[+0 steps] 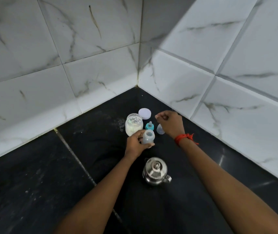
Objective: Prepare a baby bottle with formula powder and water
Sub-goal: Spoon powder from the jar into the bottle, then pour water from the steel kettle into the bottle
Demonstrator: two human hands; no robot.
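Note:
My left hand (135,144) grips a small open baby bottle (148,136), upright on the black counter (91,137). Just behind it stands an open jar of white formula powder (133,124), with its pale round lid (145,113) lying beyond. A teal nipple ring with its teat (149,126) sits between the jar and a clear bottle cap (160,129). My right hand (170,123) hovers above the cap with fingers curled, pinching something small that I cannot make out. A red thread circles that wrist.
A steel kettle (155,171) with a lid and handle stands nearer to me, below the bottle. White marble-patterned tiled walls (101,76) meet in a corner right behind the items. Some white powder is scattered on the counter near the jar.

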